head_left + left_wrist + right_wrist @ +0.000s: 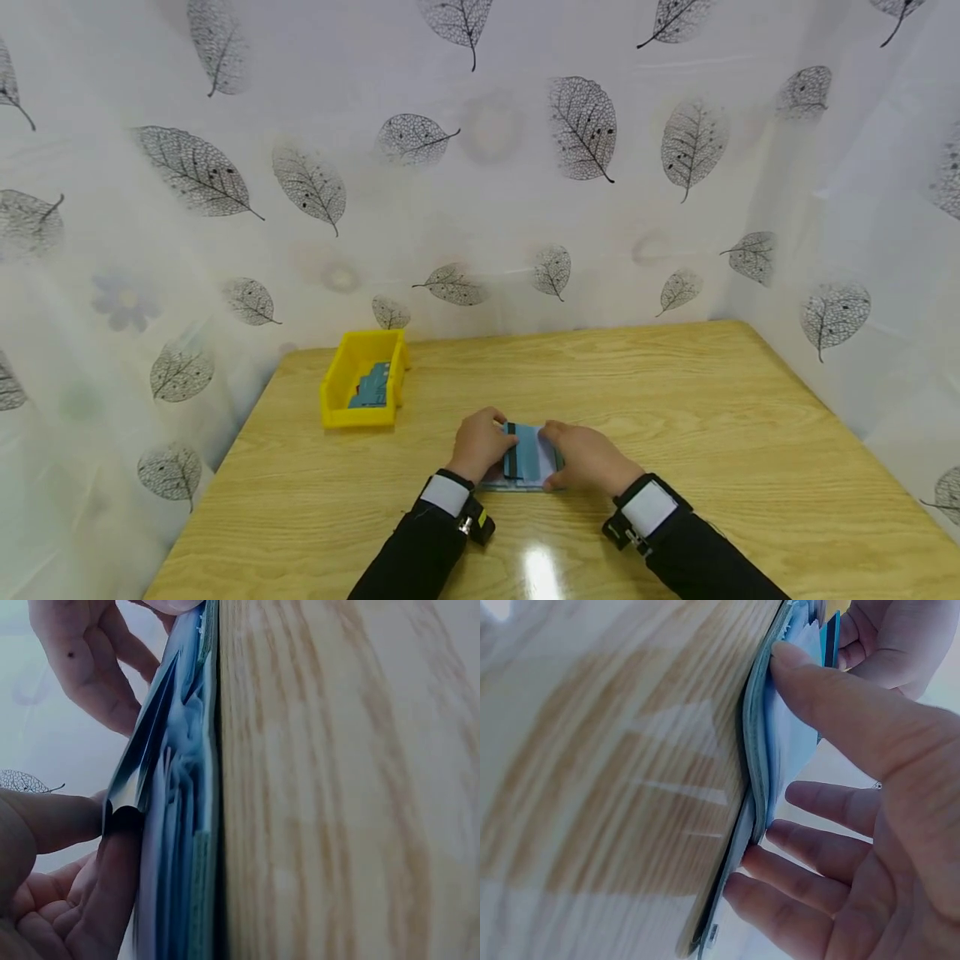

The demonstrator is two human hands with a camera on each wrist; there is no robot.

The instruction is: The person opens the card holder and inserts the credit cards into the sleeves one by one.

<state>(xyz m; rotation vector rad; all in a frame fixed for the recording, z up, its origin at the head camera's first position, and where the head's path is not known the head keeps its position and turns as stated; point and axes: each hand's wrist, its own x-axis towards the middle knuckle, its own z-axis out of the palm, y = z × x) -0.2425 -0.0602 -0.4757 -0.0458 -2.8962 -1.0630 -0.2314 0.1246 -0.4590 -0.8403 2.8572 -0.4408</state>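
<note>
At lower centre your left grip [477, 445] pinches the striped card [529, 457], your right grip [590, 459] the card holder [548, 461]; likely inserting, so push straight.

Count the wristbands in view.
2: one wristband behind the left hand, another wristband behind the right hand. The sleeves could hide more.

Card holder [547, 458]: partly hidden by left hand [477, 443] and right hand [592, 460]. Cards [371, 387] in yellow bin [358, 417]: print is too small to read. Black sleeves [420, 546]: the head view's lower edge cuts both off.
</note>
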